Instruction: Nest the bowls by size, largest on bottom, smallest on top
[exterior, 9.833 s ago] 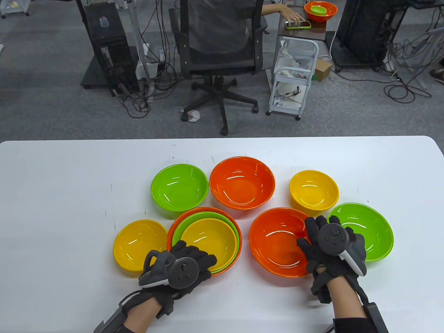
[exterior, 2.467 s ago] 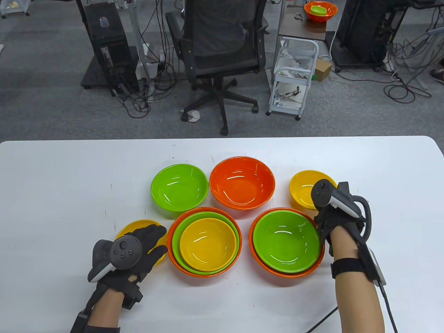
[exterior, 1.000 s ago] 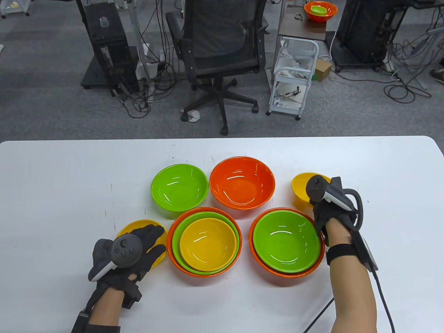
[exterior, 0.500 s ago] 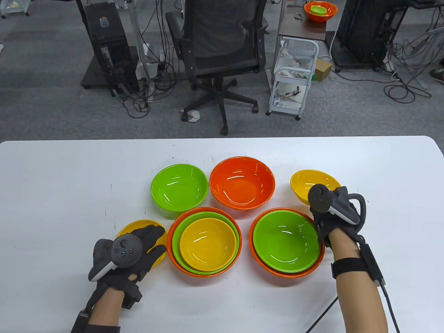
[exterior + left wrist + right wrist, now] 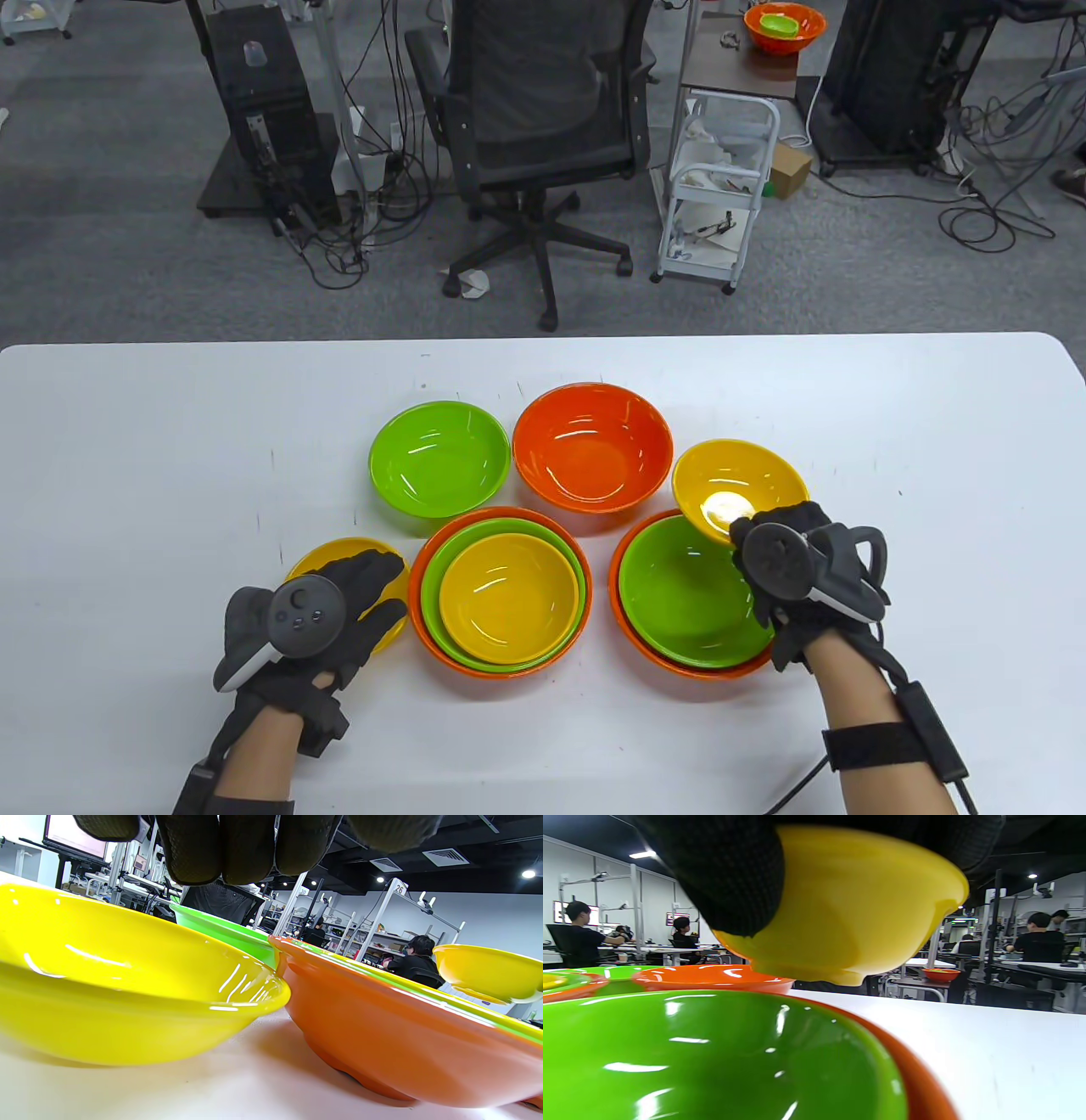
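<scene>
The small yellow bowl (image 5: 740, 491) is off the counter (image 5: 127, 475), gripped at its near rim by the right hand (image 5: 797, 577) and held above the far edge of the green bowl (image 5: 691, 594), which sits nested in an orange bowl (image 5: 632, 632) at right. From the right wrist view its foot hangs clear over the green rim, tilted slightly.

The main risk, as I judge it, is a slip: these bowls look like smooth glossy plastic, round with flared rims and small raised feet, and a grip on one edge lets the bowl swing or drop. Released off-centre, it could land on the green rim, tip, and skid onto the counter or knock the lone orange bowl (image 5: 592, 446) just beyond.

To the left stands a finished stack (image 5: 501, 590) of orange, green and yellow. Further left, the left hand (image 5: 339, 607) lies spread over another yellow bowl (image 5: 314, 560), fingers above its rim; whether they press on it I cannot tell. A lone green bowl (image 5: 439, 458) sits at far left.
</scene>
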### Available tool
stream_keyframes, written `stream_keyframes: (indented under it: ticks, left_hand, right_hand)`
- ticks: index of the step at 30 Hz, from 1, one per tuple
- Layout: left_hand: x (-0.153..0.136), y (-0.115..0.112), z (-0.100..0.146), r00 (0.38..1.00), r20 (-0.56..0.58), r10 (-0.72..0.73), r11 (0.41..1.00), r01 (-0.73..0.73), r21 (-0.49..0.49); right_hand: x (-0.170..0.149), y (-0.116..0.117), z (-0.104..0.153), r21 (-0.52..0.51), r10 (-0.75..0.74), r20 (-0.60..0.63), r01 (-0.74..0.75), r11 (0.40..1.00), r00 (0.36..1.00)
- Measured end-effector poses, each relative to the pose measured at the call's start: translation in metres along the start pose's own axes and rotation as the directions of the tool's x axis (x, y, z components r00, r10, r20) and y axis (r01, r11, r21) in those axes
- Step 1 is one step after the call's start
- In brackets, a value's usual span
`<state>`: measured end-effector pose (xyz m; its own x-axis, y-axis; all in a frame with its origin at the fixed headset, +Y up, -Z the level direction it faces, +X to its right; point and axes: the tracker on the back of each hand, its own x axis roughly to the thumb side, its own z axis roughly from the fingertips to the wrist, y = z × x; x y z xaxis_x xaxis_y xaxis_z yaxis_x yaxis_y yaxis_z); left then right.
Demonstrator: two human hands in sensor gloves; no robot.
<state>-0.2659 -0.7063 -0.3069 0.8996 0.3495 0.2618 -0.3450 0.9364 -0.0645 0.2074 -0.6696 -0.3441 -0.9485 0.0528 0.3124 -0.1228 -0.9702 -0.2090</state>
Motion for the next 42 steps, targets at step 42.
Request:
stream_keyframes:
  ticks: [42]
  left_hand:
    - [0.000,-0.002,0.001,1.000,-0.021,-0.022,1.000,0.022,-0.001]
  right_hand:
    - [0.042,0.024,0.035,0.275,-0.153,0.141,0.110,0.955,0.978]
